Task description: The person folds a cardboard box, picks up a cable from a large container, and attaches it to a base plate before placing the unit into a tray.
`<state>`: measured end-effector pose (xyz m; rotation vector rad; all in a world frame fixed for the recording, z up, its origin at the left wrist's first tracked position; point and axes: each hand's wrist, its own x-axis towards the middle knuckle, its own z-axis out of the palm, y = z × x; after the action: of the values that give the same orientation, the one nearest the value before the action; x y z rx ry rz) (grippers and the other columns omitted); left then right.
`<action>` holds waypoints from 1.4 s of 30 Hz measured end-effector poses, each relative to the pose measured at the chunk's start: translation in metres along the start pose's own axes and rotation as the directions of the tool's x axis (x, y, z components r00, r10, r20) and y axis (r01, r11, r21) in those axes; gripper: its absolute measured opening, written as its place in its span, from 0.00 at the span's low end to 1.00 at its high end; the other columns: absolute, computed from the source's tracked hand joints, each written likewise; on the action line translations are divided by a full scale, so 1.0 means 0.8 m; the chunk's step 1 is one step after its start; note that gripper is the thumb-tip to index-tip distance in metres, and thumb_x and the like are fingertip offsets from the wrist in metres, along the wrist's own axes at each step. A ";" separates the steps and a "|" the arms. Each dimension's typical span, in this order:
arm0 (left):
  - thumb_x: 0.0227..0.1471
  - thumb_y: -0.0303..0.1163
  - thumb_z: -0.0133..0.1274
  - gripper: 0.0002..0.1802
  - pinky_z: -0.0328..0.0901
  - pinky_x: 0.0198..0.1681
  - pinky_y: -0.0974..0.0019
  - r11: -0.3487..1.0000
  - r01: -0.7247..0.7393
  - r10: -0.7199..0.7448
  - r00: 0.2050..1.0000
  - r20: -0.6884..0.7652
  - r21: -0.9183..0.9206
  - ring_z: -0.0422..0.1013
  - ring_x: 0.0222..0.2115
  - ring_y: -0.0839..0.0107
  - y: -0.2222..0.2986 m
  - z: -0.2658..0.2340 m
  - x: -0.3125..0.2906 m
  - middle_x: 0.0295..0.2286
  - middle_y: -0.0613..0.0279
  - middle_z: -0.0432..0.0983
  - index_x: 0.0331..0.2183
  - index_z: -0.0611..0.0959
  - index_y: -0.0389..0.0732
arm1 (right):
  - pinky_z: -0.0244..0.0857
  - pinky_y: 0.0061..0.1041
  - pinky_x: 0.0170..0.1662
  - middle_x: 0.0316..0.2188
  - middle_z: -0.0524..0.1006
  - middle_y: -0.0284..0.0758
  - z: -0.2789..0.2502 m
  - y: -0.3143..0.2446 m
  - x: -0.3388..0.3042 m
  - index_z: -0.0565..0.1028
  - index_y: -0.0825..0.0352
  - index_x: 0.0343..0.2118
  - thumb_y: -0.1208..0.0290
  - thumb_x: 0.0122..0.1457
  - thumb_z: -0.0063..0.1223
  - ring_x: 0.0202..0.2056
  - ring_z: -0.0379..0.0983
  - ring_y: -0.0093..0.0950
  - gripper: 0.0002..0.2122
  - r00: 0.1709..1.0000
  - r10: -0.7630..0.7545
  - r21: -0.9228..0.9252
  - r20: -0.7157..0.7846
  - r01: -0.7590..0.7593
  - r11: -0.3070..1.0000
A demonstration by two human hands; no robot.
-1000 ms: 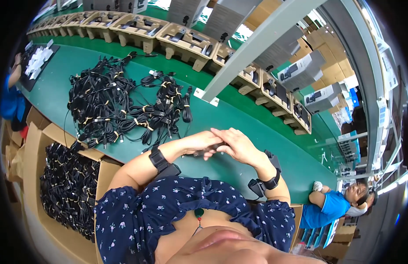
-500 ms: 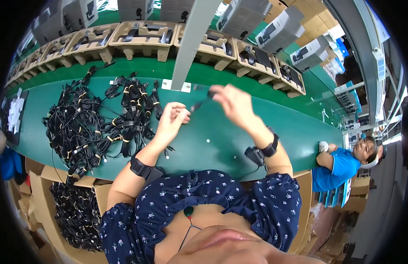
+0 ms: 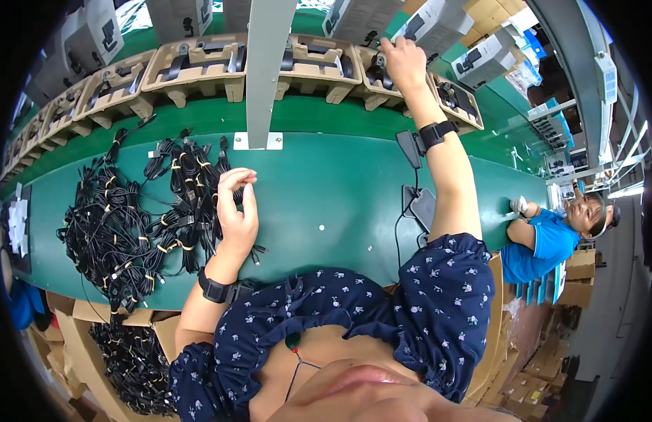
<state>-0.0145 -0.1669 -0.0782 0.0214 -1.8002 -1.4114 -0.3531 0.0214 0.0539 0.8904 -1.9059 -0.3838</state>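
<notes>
My left hand [image 3: 238,214] hovers over the green bench beside the cable pile, thumb apart from its loosely bent fingers and nothing in it. Beside it, bundled black cables [image 3: 189,179] lie in a heap, several tied with pale bands. My right arm stretches far forward to the row of moulded trays. There my right hand [image 3: 407,63] is over a brown pulp tray [image 3: 372,95] that holds black parts. Its fingers are bent and closed; whatever lies between them is hidden from view.
A grey post [image 3: 263,77] rises from the bench [image 3: 319,183] between my hands. Grey boxes [image 3: 431,28] stand behind the trays. A black flat device [image 3: 421,207] with a cord lies under my right forearm. Below left is a carton of cables [image 3: 132,359]. A co-worker [image 3: 544,235] sits at right.
My right hand has gone from mid-bench, where it held a short black cable, forward and right to the tray. The left hand has moved slightly left and its fingers have straightened.
</notes>
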 end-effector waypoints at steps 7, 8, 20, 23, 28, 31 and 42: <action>0.47 0.13 0.41 0.12 0.64 0.39 0.70 0.998 0.054 -0.054 0.998 0.028 0.011 0.68 0.33 0.69 -0.004 -0.001 -0.001 0.36 0.54 0.67 0.37 0.69 0.33 | 0.68 0.29 0.27 0.23 0.73 0.33 0.016 0.000 0.015 0.76 0.57 0.25 0.69 0.47 0.50 0.29 0.73 0.30 0.04 0.951 -0.102 -0.009 0.292 0.110 0.994; 0.47 0.13 0.41 0.12 0.64 0.39 0.70 0.998 0.068 -0.069 0.997 0.038 0.011 0.68 0.33 0.69 -0.005 0.000 0.000 0.36 0.54 0.67 0.37 0.69 0.33 | 0.68 0.30 0.28 0.24 0.74 0.34 0.018 0.002 0.018 0.76 0.57 0.25 0.69 0.47 0.50 0.29 0.74 0.30 0.04 0.932 -0.087 -0.037 0.352 0.106 0.994; 0.47 0.13 0.42 0.12 0.65 0.36 0.70 0.989 0.139 -0.138 0.990 0.040 -0.044 0.68 0.31 0.70 -0.011 -0.002 0.002 0.36 0.53 0.66 0.37 0.70 0.33 | 0.69 0.33 0.35 0.31 0.78 0.38 0.032 -0.006 0.043 0.79 0.62 0.28 0.63 0.52 0.44 0.35 0.76 0.35 0.12 0.655 -0.157 0.123 0.739 0.098 0.988; 0.46 0.13 0.42 0.13 0.66 0.34 0.71 0.990 0.122 -0.122 0.993 0.013 -0.068 0.68 0.30 0.69 -0.012 0.000 -0.001 0.35 0.53 0.66 0.37 0.70 0.33 | 0.68 0.35 0.39 0.33 0.77 0.40 0.027 0.007 0.050 0.78 0.63 0.31 0.56 0.53 0.46 0.37 0.74 0.39 0.15 0.578 -0.094 0.155 0.811 -0.058 0.986; 0.44 0.13 0.43 0.13 0.65 0.33 0.71 0.995 0.091 -0.091 0.996 0.001 -0.029 0.68 0.29 0.69 0.000 -0.002 -0.002 0.34 0.54 0.67 0.35 0.71 0.33 | 0.66 0.37 0.41 0.36 0.76 0.46 0.070 -0.009 0.016 0.72 0.68 0.37 0.56 0.55 0.46 0.39 0.73 0.42 0.18 0.653 0.243 0.058 0.717 -0.404 0.913; 0.44 0.13 0.43 0.13 0.65 0.33 0.71 0.997 0.077 -0.077 0.997 -0.010 -0.016 0.68 0.29 0.68 0.002 -0.003 -0.001 0.34 0.54 0.67 0.35 0.71 0.33 | 0.66 0.41 0.40 0.33 0.75 0.49 0.097 -0.043 -0.007 0.65 0.70 0.38 0.58 0.58 0.40 0.38 0.73 0.44 0.17 0.571 0.516 0.068 0.638 -0.710 0.701; 0.45 0.14 0.43 0.10 0.64 0.35 0.67 0.996 0.014 -0.015 1.000 0.004 0.086 0.67 0.30 0.62 0.005 -0.008 0.011 0.33 0.52 0.68 0.33 0.72 0.35 | 0.66 0.37 0.43 0.39 0.75 0.42 0.091 -0.029 -0.001 0.75 0.63 0.38 0.66 0.55 0.38 0.42 0.71 0.38 0.14 0.802 0.079 -0.058 0.592 -0.055 0.997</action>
<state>-0.0145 -0.1744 -0.0696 0.0766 -1.8671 -1.3440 -0.4065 -0.0016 0.0038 0.7189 -2.4881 -0.7204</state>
